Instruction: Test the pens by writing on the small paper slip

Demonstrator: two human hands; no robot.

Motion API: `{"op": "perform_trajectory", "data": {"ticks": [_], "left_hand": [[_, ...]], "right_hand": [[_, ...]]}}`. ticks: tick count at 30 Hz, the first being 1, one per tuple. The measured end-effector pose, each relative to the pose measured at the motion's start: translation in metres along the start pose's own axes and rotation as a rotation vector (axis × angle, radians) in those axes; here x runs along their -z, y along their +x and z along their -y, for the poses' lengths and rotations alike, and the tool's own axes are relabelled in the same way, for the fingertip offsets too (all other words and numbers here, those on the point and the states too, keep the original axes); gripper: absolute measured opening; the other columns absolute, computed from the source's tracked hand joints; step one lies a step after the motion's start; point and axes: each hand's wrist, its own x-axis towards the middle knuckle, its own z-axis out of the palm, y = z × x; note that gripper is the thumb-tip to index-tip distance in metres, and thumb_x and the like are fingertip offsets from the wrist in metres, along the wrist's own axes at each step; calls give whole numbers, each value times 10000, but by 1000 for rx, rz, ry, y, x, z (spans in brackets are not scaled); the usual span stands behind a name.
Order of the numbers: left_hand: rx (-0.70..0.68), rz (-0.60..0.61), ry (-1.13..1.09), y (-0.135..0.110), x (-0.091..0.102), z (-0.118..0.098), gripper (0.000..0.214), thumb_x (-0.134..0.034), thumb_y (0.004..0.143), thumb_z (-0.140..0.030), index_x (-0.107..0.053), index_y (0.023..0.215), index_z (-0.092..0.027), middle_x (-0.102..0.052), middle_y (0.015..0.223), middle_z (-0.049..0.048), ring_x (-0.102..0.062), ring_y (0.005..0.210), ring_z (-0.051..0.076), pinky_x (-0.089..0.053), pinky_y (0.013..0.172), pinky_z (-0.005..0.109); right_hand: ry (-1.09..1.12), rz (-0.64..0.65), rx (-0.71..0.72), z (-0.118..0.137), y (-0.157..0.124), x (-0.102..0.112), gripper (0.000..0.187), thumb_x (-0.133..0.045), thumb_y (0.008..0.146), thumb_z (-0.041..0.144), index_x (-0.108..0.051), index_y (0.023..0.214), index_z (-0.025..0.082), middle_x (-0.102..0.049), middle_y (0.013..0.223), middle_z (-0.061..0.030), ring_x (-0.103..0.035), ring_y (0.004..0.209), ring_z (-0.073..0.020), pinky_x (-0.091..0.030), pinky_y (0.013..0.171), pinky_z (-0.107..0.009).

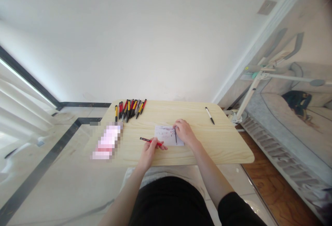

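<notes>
My left hand [150, 150] is closed around a red pen [152, 142] with a black end, which lies nearly level above the near left part of a white paper sheet [163, 141]. Dark and reddish scribbles mark the paper's upper part. Over the paper's right side, my right hand [184, 130] has its fingers pinched together. From its fingertips a thin dark stick [176, 138], looking like a pen refill, points down toward the near edge of the sheet. Whether its tip touches the paper, I cannot tell.
Several red, yellow and grey pens [131, 109] lie in a group at the table's far left. A white pen [210, 115] with black ends rests at the right. A blurred pink item [107, 141] is at the left edge of the wooden table [223, 146]. A wall stands behind.
</notes>
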Motion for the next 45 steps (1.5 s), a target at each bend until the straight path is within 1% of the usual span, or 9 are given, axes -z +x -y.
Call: {"op": "perform_trajectory", "data": {"ticks": [4, 10, 13, 18, 22, 25, 31, 38, 45], "left_hand": [[1, -9, -30, 0, 1, 3, 358, -427, 821, -403, -532, 583, -157, -591, 553, 22, -609, 626, 174, -422, 818, 366], [24, -31, -55, 1, 4, 8, 361, -419, 828, -402, -507, 571, -164, -578, 515, 22, -571, 568, 158, -438, 689, 322], [35, -44, -59, 2, 4, 8, 360, -424, 824, -403, -499, 563, -166, -559, 496, 10, -560, 545, 148, -440, 686, 318], [50, -74, -87, 2, 2, 8, 361, -439, 805, -423, -448, 540, -179, -536, 491, -6, -540, 511, 137, -444, 613, 296], [63, -105, -60, 2, 3, 8, 368, -435, 798, -446, -468, 556, -171, -540, 496, -2, -528, 494, 133, -435, 555, 276], [79, -126, -29, 1, 2, 6, 381, -445, 783, -472, -470, 555, -168, -551, 503, 9, -530, 488, 136, -428, 526, 267], [77, -114, 25, 1, 2, 5, 391, -452, 779, -480, -456, 540, -171, -522, 478, -2, -533, 496, 137, -420, 524, 254], [20, -51, 119, -1, 2, 4, 402, -414, 826, -437, -452, 530, -168, -493, 457, -16, -496, 465, 114, -399, 513, 239], [-20, -35, 237, -4, -5, 0, 379, -428, 825, -427, -490, 561, -162, -516, 438, -17, -506, 440, 117, -386, 477, 229]], "right_hand": [[36, -39, 25, -1, 0, 2, 240, -453, 766, 65, -651, 831, 184, -578, 925, -47, -480, 927, -159, -347, 847, -268], [211, -179, 11, 6, -11, 11, 185, -459, 768, 107, -614, 845, 172, -591, 886, -52, -507, 901, -169, -379, 840, -295], [406, -235, -42, 23, -31, 13, 166, -450, 795, 165, -591, 883, 173, -596, 878, -49, -535, 837, -154, -420, 770, -270], [776, -181, -143, 66, -64, 2, 193, -512, 779, 280, -558, 942, 188, -596, 781, -17, -539, 627, -117, -438, 583, -226], [1180, -148, -285, 91, -72, -17, 211, -507, 791, 351, -529, 912, 179, -554, 628, 19, -490, 470, -91, -384, 426, -203], [1365, -142, -365, 97, -72, -27, 222, -525, 788, 372, -521, 879, 170, -554, 609, 27, -444, 391, -67, -336, 359, -191], [1455, -150, -343, 93, -69, -32, 218, -553, 777, 362, -544, 866, 163, -557, 573, 35, -456, 405, -68, -330, 364, -184], [1376, -107, -314, 93, -68, -26, 180, -598, 738, 332, -590, 761, 153, -579, 545, 20, -499, 460, -87, -360, 406, -192], [1361, -107, -271, 90, -73, -25, 162, -586, 752, 314, -603, 791, 158, -569, 541, 26, -489, 466, -85, -366, 422, -193]]}}
